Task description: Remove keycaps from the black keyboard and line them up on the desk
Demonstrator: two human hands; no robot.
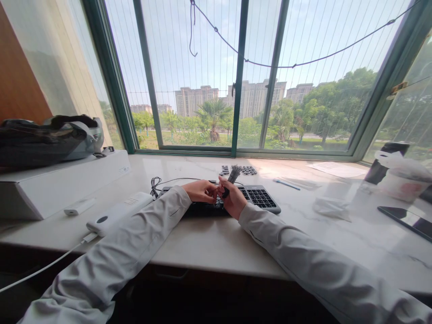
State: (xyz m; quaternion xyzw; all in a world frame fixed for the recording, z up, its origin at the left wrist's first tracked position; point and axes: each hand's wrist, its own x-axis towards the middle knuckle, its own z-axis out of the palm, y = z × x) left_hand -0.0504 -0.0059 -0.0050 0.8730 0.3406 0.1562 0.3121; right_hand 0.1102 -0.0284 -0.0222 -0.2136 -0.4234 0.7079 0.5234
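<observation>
A black keyboard (261, 198) lies on the white marble-patterned counter, and its right-hand block shows bare key sockets without caps. My right hand (235, 201) is closed around a small brush (233, 174), whose dark grey bristles point up and away. Over the middle of the keyboard, my left hand (201, 192) has its fingers curled together close to the right hand's fingertips. Whatever it may pinch is too small to make out. Behind the brush, loose black keycaps (249, 170) sit in rows on the counter. Both forearms and hands cover much of the keyboard.
At left stand a white box (64, 180) with a dark bag (50, 139) on it, and a white device (118, 213) with a cable. To the right lie a blue pen-like tool (287, 184), a clear plastic bag (332, 208), papers (337, 169) and a phone (408, 220).
</observation>
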